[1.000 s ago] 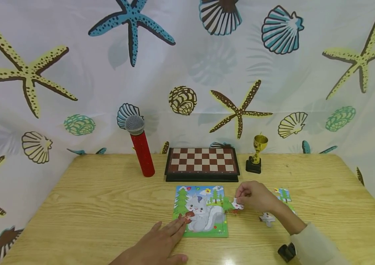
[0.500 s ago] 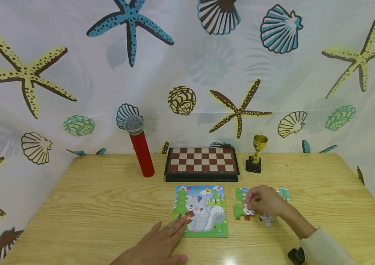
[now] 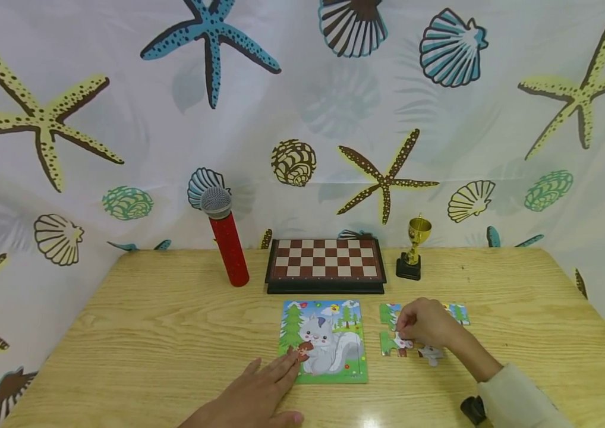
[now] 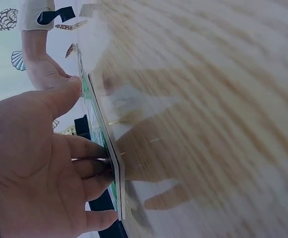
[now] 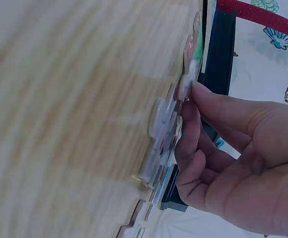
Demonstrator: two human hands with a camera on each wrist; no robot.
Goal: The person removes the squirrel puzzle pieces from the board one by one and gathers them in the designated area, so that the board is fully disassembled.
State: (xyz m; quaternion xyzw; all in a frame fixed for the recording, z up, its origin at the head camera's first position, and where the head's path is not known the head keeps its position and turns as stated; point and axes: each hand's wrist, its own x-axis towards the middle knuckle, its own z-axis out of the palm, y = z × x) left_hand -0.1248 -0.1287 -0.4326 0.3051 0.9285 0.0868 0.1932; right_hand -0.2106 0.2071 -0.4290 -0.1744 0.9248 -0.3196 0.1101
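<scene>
A square squirrel puzzle board (image 3: 329, 339) lies flat on the table. My left hand (image 3: 260, 392) rests its straight fingertips on the board's lower left part; in the left wrist view those fingers (image 4: 92, 188) reach over its edge. To the right of the board, my right hand (image 3: 428, 324) pinches a jigsaw puzzle piece (image 3: 390, 343) with green and white print between thumb and forefinger, low among other pieces. Thumb and fingertip meet at the edge of that puzzle piece (image 5: 187, 79) in the right wrist view. More puzzle pieces (image 3: 431, 354) lie partly hidden under the hand.
Behind the board stands a brown-and-white checkered chess box (image 3: 326, 261). A red microphone (image 3: 232, 249) stands to its left, and a small gold trophy (image 3: 413, 244) on a black base to its right. A shell-printed cloth (image 3: 302, 107) hangs behind the table.
My right hand has carried the puzzle piece from beside the board's right edge over to the loose pieces on the right and lowered it there. The left hand has stayed in place.
</scene>
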